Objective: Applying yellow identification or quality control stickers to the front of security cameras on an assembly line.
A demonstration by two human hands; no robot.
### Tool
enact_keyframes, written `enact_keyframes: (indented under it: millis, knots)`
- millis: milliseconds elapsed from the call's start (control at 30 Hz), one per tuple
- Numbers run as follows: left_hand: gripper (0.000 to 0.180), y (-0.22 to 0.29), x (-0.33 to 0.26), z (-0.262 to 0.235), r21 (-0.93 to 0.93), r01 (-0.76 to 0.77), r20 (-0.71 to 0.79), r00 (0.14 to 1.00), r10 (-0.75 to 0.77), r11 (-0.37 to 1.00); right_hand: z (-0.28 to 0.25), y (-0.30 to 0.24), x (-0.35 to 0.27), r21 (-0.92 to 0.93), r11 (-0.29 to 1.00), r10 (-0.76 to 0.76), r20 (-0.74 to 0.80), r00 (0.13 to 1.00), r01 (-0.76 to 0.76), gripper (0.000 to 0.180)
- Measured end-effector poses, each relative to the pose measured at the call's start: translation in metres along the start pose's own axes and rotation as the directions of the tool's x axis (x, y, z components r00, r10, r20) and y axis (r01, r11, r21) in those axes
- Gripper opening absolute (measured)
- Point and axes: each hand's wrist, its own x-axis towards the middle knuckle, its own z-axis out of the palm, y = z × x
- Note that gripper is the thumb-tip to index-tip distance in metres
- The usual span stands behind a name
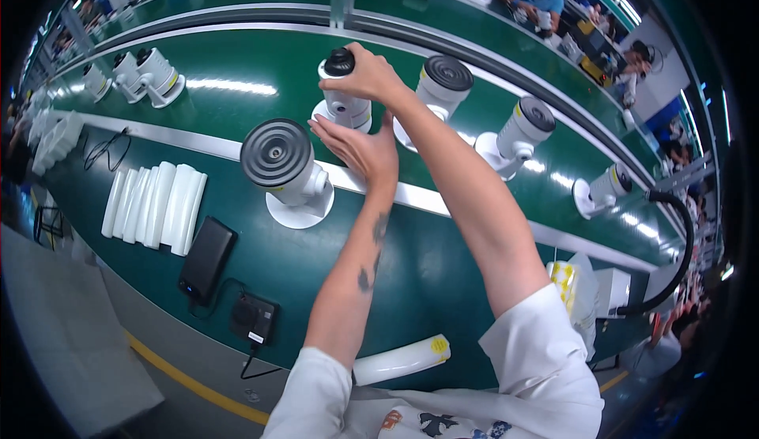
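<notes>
Right hand (370,77), nearer, clamps our upright white camera (341,95) at its dark top, while our left hand (356,148) spreads open just below its base.

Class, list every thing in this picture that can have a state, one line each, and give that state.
Right hand: closed on the upright camera's top.
Left hand: open, fingers at that camera's base.
Upright camera: standing, held.
Near camera: lying level on its base, untouched.
White shells: stacked in a row.
Black box: cable plugged in.
</notes>
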Motion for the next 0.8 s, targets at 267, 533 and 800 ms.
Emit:
enact_keyframes:
  millis: [267,533,800]
  knots:
    - [0.116,-0.045,0.034,0.024,0.200,0.055,0.020,0.998,-0.060,0.978,0.007,-0.002,0.001,0.016,0.992,0.126,-0.046,0.991,-0.125,0.082]
    - [0.102,-0.057,0.037,0.026,0.225,-0.122,-0.017,0.991,0.130,0.967,0.019,0.004,0.003,0.155,0.988,0.048,-0.140,0.989,-0.026,0.082]
    - [0.116,-0.038,0.027,0.007,0.206,-0.035,0.063,0.998,0.023,0.978,-0.064,-0.018,-0.038,-0.755,0.611,-0.236,-0.460,0.856,-0.237,0.094]
